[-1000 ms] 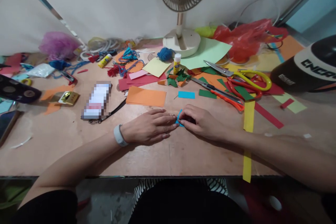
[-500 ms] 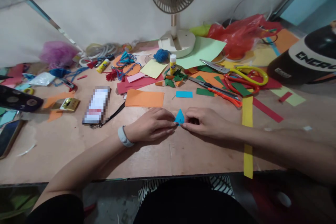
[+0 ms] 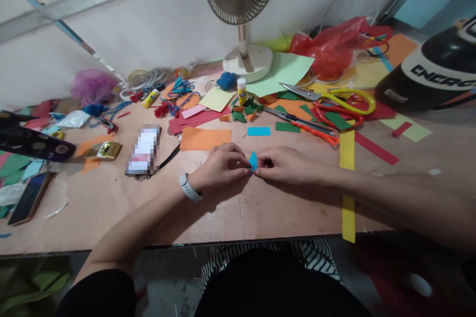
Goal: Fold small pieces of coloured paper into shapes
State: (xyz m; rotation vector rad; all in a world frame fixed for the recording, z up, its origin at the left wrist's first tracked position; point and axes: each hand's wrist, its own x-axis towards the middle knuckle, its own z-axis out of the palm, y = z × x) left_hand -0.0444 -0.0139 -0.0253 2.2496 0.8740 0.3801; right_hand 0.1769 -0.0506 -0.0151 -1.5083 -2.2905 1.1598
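A small folded piece of blue paper [image 3: 253, 160], pointed at the top, stands between my fingertips just above the table. My left hand [image 3: 225, 166] pinches its left lower corner, thumb and fingertips pressed together. From the other side my right hand [image 3: 280, 164] grips the right edge, its fingers curled. Part of the paper is hidden behind the fingertips. Beyond it lies a flat blue paper rectangle [image 3: 259, 131], beside a green one [image 3: 287, 127]. A stack of orange paper rectangles [image 3: 205, 138] rests behind my left hand.
Scissors [image 3: 327, 101] and an orange utility knife [image 3: 312, 129] lie at the back right. A glue stick [image 3: 241, 91] stands near folded green and orange pieces [image 3: 243, 112]. A yellow strip [image 3: 348, 208] passes under my right forearm, over the table edge. Left are a phone [image 3: 144, 150] and a bottle [image 3: 37, 136].
The blue paper looks narrower, its sides brought inward between my fingertips. My left hand has tilted up slightly and both hands are closer together. The camera view has shifted a little.
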